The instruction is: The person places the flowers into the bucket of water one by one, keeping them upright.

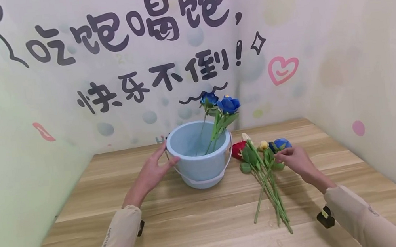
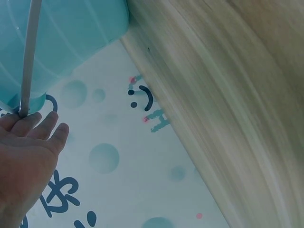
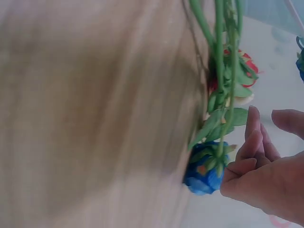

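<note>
The light blue bucket (image 1: 202, 170) stands upright, with blue flowers (image 1: 229, 104) leaning on its right side, stems inside. My left hand (image 1: 152, 171) touches the bucket's left rim; in the left wrist view the extended fingers of that hand (image 2: 31, 156) meet the bucket (image 2: 61, 42) by the handle's joint. Right of the bucket lie flowers with green stems (image 1: 273, 195): a red one (image 1: 238, 150), a white one, a yellow one and blue ones (image 1: 281, 143). My right hand (image 1: 298, 163) is beside their leaves; in the right wrist view thumb and forefinger of that hand (image 3: 268, 183) stand apart, nothing between them.
The wooden table (image 1: 179, 228) meets a pale wall (image 1: 129, 118) with dark lettering, coloured spots and a pink heart behind the bucket. More pale wall stands at the left and right. The bucket's handle (image 1: 203, 181) hangs down across its front.
</note>
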{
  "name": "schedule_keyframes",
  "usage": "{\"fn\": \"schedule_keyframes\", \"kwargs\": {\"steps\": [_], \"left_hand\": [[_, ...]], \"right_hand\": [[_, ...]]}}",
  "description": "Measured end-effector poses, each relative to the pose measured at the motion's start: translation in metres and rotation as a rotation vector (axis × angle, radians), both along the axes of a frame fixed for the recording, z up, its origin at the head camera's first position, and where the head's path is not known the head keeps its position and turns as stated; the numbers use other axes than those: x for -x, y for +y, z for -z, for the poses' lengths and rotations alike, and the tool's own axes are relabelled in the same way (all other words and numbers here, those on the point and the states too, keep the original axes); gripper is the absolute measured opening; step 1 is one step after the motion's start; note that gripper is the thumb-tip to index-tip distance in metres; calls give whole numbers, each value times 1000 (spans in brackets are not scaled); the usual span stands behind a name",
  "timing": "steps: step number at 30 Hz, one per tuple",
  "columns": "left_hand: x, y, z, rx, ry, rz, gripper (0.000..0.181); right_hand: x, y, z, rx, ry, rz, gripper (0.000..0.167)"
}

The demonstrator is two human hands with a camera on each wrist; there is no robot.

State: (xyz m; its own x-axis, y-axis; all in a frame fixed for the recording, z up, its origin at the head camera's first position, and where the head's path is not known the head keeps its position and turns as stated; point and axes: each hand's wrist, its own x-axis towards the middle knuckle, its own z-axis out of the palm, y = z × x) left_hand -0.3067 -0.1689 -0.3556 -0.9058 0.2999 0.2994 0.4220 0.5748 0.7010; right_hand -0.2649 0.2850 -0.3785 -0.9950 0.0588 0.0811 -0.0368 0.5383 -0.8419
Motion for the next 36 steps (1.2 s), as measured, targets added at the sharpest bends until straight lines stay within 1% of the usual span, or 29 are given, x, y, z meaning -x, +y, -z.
{"fn": "schedule_keyframes", "kwargs": {"steps": [5, 11, 14, 18, 24, 31, 36], "left_hand": [[0, -1, -1, -2, 5, 9, 88], [0, -1, 0, -2, 12, 10, 87], [0, -1, 0, -2, 15, 8, 86], [-1, -1, 0, -2, 19, 8, 86], [0, -1, 0, -5, 16, 5, 86], [1, -1, 1, -6, 24, 7, 88], [1, -1, 1, -3, 30, 5, 87]], "right_hand": [[-2, 5, 10, 19, -32, 0, 31], [-4, 5, 20, 49, -60, -24, 29], [-5, 4, 23, 102, -81, -28, 26], [-5, 1, 25, 145, -101, -29, 25], [-4, -2, 26, 132, -106, -44, 26], [-2, -5, 28, 163, -118, -45, 24], [-3, -7, 27, 179, -125, -52, 23]]}}
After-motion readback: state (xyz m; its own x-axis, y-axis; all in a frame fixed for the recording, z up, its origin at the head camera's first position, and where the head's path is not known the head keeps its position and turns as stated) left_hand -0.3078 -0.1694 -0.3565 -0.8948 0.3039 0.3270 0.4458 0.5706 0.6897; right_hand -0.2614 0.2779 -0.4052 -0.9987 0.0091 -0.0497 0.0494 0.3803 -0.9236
